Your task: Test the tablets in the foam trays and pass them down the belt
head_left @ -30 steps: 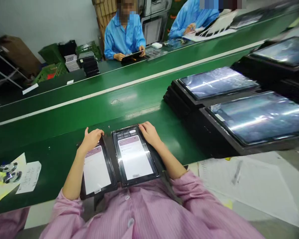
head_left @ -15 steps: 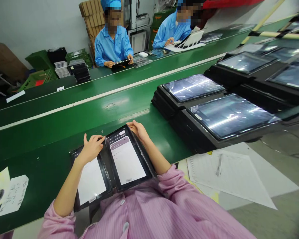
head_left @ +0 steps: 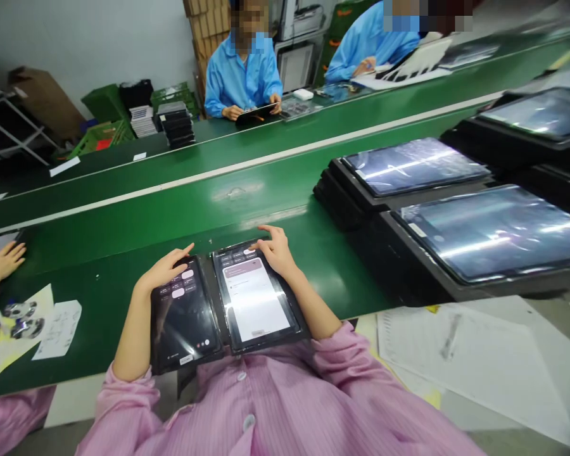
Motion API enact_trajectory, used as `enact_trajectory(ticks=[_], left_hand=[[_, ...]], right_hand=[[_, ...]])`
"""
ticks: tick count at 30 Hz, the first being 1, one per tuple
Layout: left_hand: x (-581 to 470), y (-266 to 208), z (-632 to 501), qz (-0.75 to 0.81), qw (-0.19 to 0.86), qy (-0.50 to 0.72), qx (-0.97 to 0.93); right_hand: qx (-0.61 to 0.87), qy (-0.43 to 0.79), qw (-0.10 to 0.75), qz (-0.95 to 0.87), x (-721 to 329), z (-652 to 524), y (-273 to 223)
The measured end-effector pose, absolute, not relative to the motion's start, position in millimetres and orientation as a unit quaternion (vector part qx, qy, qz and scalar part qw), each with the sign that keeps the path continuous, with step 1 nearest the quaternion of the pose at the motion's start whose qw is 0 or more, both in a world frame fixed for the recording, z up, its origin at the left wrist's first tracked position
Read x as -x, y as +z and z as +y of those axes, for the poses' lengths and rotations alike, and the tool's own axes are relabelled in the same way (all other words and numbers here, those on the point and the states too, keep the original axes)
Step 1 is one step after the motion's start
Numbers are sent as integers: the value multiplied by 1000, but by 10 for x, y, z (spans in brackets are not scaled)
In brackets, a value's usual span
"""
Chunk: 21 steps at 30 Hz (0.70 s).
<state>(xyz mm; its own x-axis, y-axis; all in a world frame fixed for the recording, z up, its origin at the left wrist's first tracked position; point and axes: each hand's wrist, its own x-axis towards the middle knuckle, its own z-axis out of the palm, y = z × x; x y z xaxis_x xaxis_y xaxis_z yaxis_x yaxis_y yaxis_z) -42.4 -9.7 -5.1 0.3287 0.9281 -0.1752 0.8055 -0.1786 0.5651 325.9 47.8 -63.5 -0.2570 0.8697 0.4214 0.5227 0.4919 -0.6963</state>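
Two tablets lie side by side at the edge of the bench, close against my body. The left tablet (head_left: pixel 187 323) shows a dark screen with a few tiles lit near its top. On the right tablet (head_left: pixel 259 307) the screen is mostly white, with a dark band of tiles above. My left hand (head_left: pixel 164 269) rests over the upper left corner of the left tablet, fingers stretched out. Over the top right of the other tablet lies my right hand (head_left: pixel 276 253), its fingers apart. Neither hand grips anything; whether the fingertips touch the glass I cannot tell.
Stacks of black trays (head_left: pixel 384 253) bearing film-covered tablets (head_left: pixel 498 228) stand at right. Papers (head_left: pixel 460 354) lie nearer me. A neighbour's hand (head_left: pixel 4 263) and some notes (head_left: pixel 59 329) are at left. Two people in blue (head_left: pixel 242 76) work across the green bench (head_left: pixel 266 183).
The left tablet's screen went from white to dark with tiles. My right hand moved from the right tablet's side edge onto its top. The view shifted, bringing a neighbour's hand in at left.
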Motion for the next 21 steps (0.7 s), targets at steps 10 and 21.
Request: enact_trajectory(ticks=[10, 21], left_hand=[[527, 30, -248, 562, 302, 127, -759], [335, -32, -1325, 581, 168, 178, -777]], right_hand=[[467, 195, 510, -695, -3350, 518, -702], [489, 222, 541, -647, -3400, 493, -660]])
